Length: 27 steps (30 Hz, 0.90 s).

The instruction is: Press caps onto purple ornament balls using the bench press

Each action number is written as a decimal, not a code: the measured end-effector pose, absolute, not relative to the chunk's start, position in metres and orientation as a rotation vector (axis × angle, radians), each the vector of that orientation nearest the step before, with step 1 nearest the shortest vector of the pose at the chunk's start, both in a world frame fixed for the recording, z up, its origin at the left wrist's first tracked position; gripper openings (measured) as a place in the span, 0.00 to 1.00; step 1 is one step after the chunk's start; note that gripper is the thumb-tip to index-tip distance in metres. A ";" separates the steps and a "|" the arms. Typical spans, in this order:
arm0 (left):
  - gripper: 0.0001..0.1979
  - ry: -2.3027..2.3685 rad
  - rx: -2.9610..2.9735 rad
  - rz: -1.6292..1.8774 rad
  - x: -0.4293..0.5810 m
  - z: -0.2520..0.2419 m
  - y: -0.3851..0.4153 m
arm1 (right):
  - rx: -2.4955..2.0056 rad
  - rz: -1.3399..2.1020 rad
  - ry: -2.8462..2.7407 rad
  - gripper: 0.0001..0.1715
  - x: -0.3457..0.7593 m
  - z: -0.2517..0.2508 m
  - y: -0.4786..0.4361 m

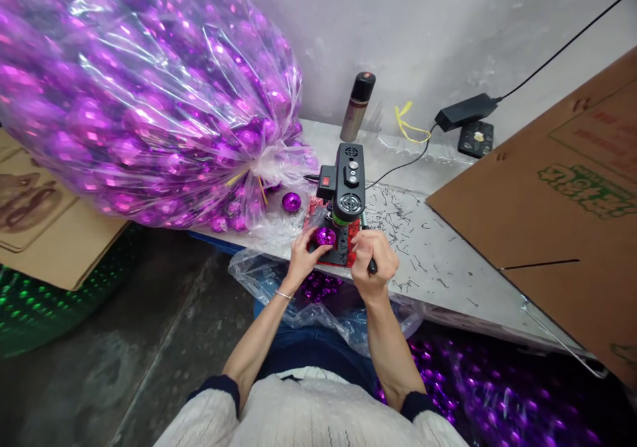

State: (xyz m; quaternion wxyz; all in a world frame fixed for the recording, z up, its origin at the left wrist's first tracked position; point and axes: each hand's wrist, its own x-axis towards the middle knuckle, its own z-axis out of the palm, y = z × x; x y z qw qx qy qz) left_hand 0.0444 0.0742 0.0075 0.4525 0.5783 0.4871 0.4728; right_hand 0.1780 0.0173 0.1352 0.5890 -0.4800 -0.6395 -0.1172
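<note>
A small black bench machine [347, 185] with a red switch stands on a red-speckled base at the table's front edge. My left hand [304, 253] pinches a shiny purple ball [326, 236] and holds it on the base under the machine's head. My right hand [373, 260] is closed in a fist round the machine's black lever handle, just right of the base. A second purple ball [291, 201] lies loose on the table to the left of the machine.
A huge clear bag of purple balls [144, 95] fills the table's left side. A spray can [357, 105], a power adapter [465, 111] and a large cardboard sheet [562, 215] are nearby. Small metal bits [398, 221] litter the tabletop. More purple balls in plastic lie below the table.
</note>
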 end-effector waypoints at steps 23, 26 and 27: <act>0.28 1.255 1.818 1.071 0.042 0.012 0.082 | -1.112 -0.309 -1.530 0.13 0.179 0.132 0.014; 0.28 1.248 1.795 1.053 0.043 0.014 0.085 | -1.115 -0.303 -1.527 0.13 0.180 0.131 0.014; 0.28 1.235 1.773 1.054 0.043 0.015 0.086 | -1.114 -0.299 -1.526 0.13 0.180 0.130 0.014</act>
